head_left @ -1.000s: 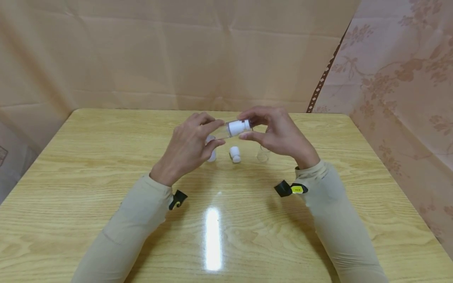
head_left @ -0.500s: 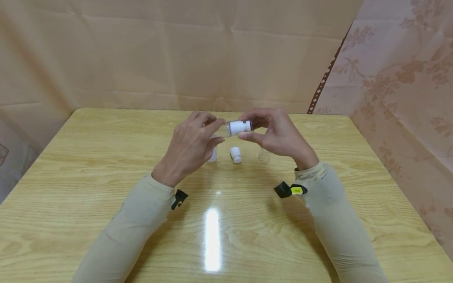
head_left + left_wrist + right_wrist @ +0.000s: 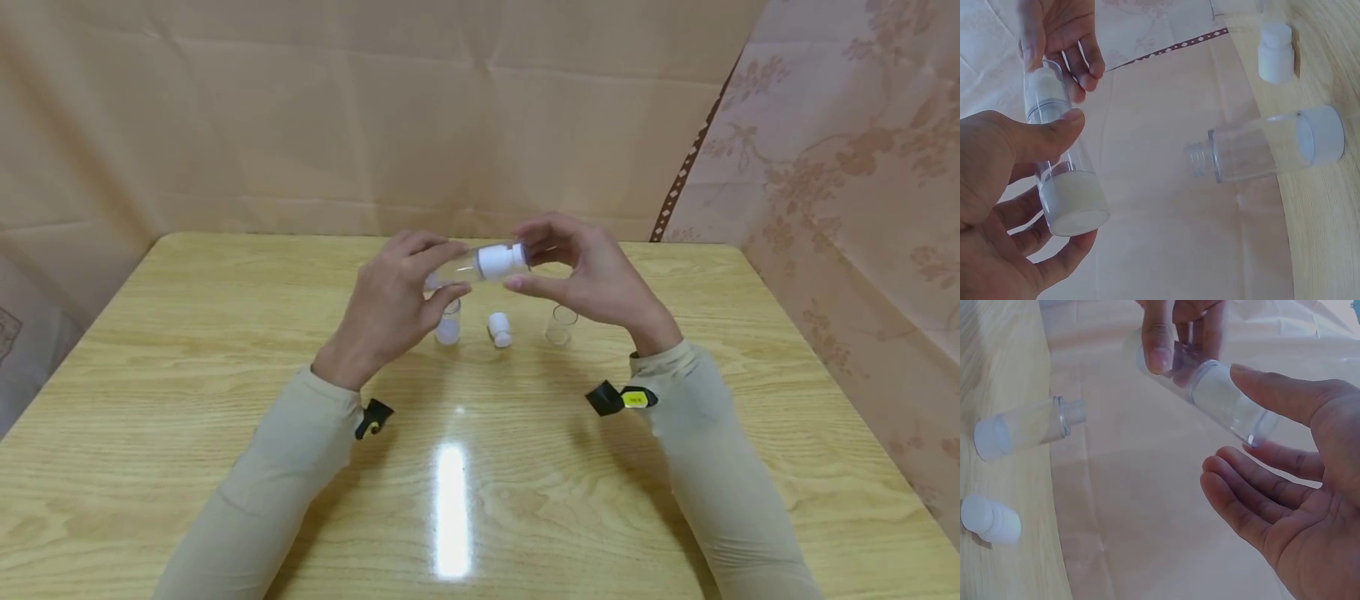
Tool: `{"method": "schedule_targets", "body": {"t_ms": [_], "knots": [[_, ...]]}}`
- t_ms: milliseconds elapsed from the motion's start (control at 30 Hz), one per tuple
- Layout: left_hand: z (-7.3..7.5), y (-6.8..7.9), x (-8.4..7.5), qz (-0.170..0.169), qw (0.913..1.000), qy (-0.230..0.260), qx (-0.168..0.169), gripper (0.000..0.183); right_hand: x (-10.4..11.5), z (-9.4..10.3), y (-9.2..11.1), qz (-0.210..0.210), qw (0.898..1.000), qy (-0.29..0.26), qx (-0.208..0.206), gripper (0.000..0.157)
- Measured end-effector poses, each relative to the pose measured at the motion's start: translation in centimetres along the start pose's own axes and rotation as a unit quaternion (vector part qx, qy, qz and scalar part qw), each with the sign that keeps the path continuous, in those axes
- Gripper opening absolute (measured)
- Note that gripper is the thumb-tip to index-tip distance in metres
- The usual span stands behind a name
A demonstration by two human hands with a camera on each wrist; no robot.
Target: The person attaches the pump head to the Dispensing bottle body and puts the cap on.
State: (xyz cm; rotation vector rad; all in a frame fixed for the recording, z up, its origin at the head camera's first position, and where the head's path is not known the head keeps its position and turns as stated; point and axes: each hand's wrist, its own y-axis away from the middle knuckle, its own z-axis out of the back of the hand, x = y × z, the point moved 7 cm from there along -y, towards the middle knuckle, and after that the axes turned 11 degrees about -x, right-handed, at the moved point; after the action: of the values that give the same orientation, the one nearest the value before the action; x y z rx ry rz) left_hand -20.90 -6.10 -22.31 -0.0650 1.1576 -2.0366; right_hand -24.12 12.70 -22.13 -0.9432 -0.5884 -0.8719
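My left hand (image 3: 393,296) grips a clear pump bottle (image 3: 457,271) above the table, thumb and fingers round its body. A white base (image 3: 1075,203) closes one end. At the other end, pointing right, a white pump top (image 3: 495,262) sits under a clear cover (image 3: 1216,394). My right hand (image 3: 588,271) is loosely spread around that covered end. Its thumb overlaps the cover in the right wrist view, with the index fingertip right at its end. The other right fingers stand apart from the bottle.
On the wooden table (image 3: 225,375) another clear bottle (image 3: 1247,150) with a white base stands upright. Beside it a white pump top (image 3: 498,329) lies on its side. A clear cylindrical piece (image 3: 561,325) stands to the right. Curtains (image 3: 375,125) hang behind the table.
The bottle has moved slightly left and up with my left hand. My right fingers have loosened from the covered end, showing more of it. Both bottles' surroundings stay put.
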Motion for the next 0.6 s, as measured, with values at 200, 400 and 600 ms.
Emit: {"method": "schedule_targets", "body": {"t_ms": [200, 400, 600], "knots": [[0.3, -0.1, 0.9, 0.029, 0.9993, 0.020, -0.011, 0.042, 0.0, 0.3, -0.2, 0.000, 1.000, 0.005, -0.008, 0.046], [0.6, -0.3, 1.7, 0.039, 0.9961, 0.064, -0.047, 0.041, -0.2, 0.5, -0.3, 0.001, 1.000, 0.021, -0.016, 0.046], [0.9, -0.4, 2.8, 0.062, 0.9872, 0.116, -0.090, 0.038, -0.7, 0.5, -0.3, -0.005, 0.999, 0.046, -0.014, 0.044]]}}
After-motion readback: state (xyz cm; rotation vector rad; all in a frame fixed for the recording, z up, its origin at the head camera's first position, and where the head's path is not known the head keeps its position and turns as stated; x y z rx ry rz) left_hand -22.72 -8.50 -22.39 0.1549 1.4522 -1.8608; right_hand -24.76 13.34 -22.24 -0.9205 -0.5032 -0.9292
